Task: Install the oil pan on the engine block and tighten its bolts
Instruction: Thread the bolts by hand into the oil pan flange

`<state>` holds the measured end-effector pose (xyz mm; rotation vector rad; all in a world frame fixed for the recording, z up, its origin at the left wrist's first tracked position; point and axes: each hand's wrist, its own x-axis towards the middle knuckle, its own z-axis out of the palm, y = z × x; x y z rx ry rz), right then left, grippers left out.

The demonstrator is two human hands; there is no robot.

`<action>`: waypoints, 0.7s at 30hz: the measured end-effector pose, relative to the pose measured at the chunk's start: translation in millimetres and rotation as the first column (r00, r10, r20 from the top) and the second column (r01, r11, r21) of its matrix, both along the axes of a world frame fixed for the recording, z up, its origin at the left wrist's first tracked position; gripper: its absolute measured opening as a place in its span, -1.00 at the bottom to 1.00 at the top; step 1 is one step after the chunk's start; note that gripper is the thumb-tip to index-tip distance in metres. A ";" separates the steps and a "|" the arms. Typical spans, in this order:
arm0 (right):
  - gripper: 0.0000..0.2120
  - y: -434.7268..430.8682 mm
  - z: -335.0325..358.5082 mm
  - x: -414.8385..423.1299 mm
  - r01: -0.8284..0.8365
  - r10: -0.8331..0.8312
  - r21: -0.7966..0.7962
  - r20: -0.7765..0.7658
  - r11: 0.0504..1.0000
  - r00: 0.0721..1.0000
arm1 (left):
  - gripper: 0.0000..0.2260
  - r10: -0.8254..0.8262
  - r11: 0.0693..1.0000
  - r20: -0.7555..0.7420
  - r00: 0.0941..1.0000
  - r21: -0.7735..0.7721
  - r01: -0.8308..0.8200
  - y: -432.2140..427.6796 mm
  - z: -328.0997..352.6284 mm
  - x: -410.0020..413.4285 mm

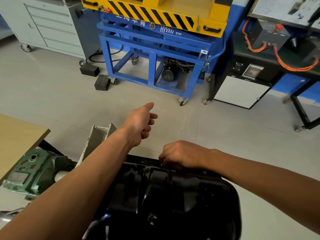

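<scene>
Oil pan (pixel 173 201) nearest, glossy black, sump side up, filling the lower middle of the view; whatever lies beneath it hidden. Right hand (pixel 181 155) at the pan's far flange, knuckles up, fingers (pixel 164 157) curled tight and pinching a small bright metal piece (pixel 161 165) down at the rim, too small to name with certainty. Left forearm crossing above the pan's left edge, left hand (pixel 140 125) raised clear beyond it, over the floor (pixel 225 135), thumb pointing away, fingers loosely curled on nothing. Left of the pan, a green machine casting (pixel 32 172), then a pale steel channel (pixel 97 141) tilting up behind it, and the corner of a wooden tabletop (pixel 17 135). Farther off across the grey floor, two black blocks (pixel 102 82) beside a blue wheeled frame (pixel 152 56) topped with a yellow deck (pixel 155 13) striped in black. Grey drawer cabinet (pixel 50 28) on casters at far left; orange cables (pixel 279 57) over a dark stand at far right.
</scene>
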<state>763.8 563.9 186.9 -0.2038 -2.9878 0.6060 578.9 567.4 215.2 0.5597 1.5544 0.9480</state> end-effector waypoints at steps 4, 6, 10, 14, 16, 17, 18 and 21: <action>-0.89 -2.2 4.4 0.8 -0.007 0.006 0.068 0.014 0.998 1.000 | -0.61 -0.012 1.000 -0.020 1.000 -0.001 0.012 -0.7 -0.1 -0.4; -0.88 -2.4 6.7 1.2 -0.004 0.003 0.067 0.022 0.998 1.000 | -0.61 -0.015 1.000 -0.023 1.000 0.003 0.015 -1.2 -0.1 -0.4; -0.82 -1.7 8.6 -0.7 0.051 -0.050 -0.008 0.096 0.999 0.994 | -0.62 -0.011 1.000 -0.018 1.000 0.008 0.011 -1.6 0.1 -2.3; -0.77 -3.4 12.7 -4.0 0.089 -0.077 -0.075 0.146 0.993 0.986 | -0.64 -0.012 1.000 -0.015 1.000 0.016 0.013 -1.8 0.2 -2.5; -0.77 -4.3 15.4 -5.1 0.116 -0.098 -0.094 0.183 0.989 0.978 | -0.64 -0.016 1.000 -0.020 1.000 0.015 0.016 -1.8 0.0 -2.3; -0.77 -4.4 16.0 -5.9 0.120 -0.100 -0.086 0.210 0.989 0.973 | -0.64 -0.016 1.000 -0.020 1.000 0.014 0.017 -1.6 0.1 -2.3; -0.78 -4.3 15.9 -6.7 0.116 -0.096 -0.069 0.239 0.991 0.966 | -0.65 -0.015 1.000 -0.016 1.000 0.014 0.015 -1.3 0.3 -2.2; -0.78 -4.7 14.6 -9.9 0.084 -0.084 0.015 0.333 0.996 0.939 | -0.66 -0.016 1.000 -0.008 1.000 0.020 0.016 -0.9 1.3 -1.9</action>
